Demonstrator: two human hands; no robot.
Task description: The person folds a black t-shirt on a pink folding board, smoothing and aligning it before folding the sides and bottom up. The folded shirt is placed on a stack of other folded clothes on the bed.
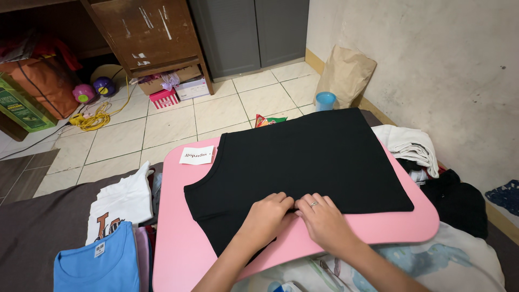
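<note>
I'm looking into a lived-in home room: cream tiled floor [167, 124], a scuffed wooden cabinet [146, 32] with toys [94, 89] and small boxes [178, 86] beneath it, and folded shirts [116, 238] piled on a bed [32, 232] well below it.

**Colours around the pink board**

The folding board [184, 254] is pink. The T-shirt [313, 157] on it is plain black. Left of the board lie a light blue shirt [97, 265] and a white shirt [121, 203] with a brown print. Beyond the board stands a blue cup [325, 100]. Right of it lie white clothes [408, 145].
</note>
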